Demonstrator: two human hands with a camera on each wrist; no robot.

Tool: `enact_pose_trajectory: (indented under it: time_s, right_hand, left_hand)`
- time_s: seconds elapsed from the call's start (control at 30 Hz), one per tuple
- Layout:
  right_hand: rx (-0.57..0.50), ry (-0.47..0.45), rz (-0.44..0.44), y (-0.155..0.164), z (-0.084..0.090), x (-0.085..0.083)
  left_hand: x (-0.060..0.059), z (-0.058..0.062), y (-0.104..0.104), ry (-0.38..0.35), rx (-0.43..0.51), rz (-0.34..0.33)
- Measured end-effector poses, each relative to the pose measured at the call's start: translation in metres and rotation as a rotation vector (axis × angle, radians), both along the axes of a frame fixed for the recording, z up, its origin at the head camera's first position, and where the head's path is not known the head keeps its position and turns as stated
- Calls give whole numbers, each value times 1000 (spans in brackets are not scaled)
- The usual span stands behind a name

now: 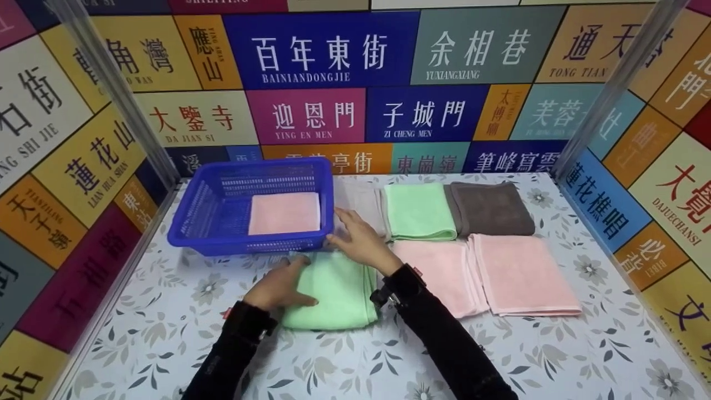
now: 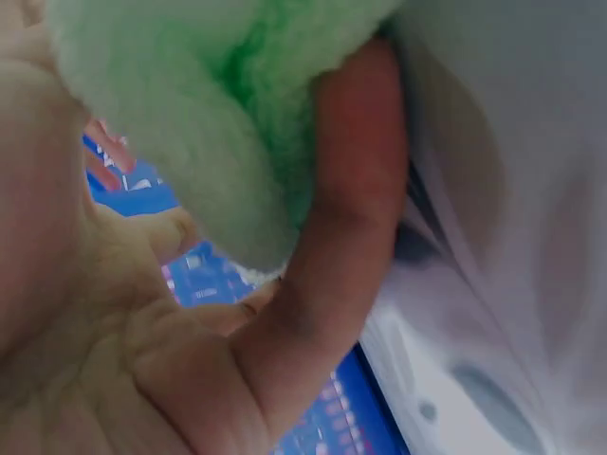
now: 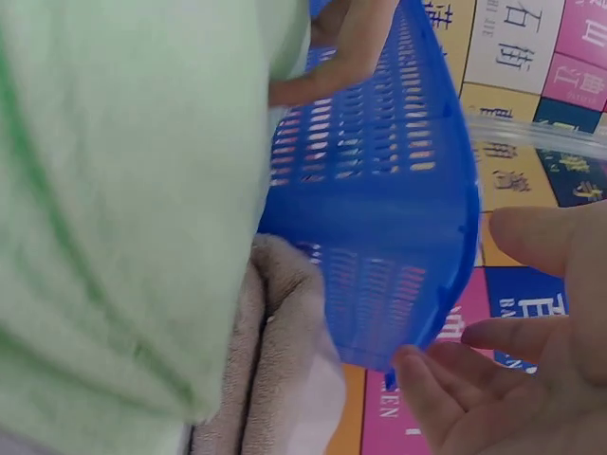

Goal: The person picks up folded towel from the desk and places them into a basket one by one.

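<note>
Nearest us, a folded mint-green terry towel [image 1: 336,291] lies on the floral tabletop [image 1: 166,322]. Our left hand [image 1: 278,286] pinches its left edge, which the left wrist view shows wrapped by a finger [image 2: 351,199]. Our right hand [image 1: 361,239] rests spread on its far edge, beside the blue slotted plastic basket [image 1: 222,222], fingers [image 3: 512,332] relaxed

Two bare hands, long black sleeves [image 1: 444,339], dark wrist-worn camera straps [image 1: 401,284]
</note>
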State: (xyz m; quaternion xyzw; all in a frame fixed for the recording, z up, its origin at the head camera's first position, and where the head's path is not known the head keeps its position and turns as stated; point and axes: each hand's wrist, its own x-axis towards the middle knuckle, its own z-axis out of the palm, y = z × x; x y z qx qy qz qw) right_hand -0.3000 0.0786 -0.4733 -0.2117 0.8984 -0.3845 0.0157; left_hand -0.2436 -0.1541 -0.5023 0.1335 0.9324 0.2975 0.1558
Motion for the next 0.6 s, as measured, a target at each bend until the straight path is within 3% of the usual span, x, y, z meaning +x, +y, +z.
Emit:
enact_pose_trajectory:
  time_s: [0.33,0.6]
  right_hand:
    - [112,44,-15,41,-1,23]
    - [266,-93,10,70,-22,31]
  left_hand:
    - [5,-2,29,48,26,-14]
    - [8,-3,32,100,3,-12]
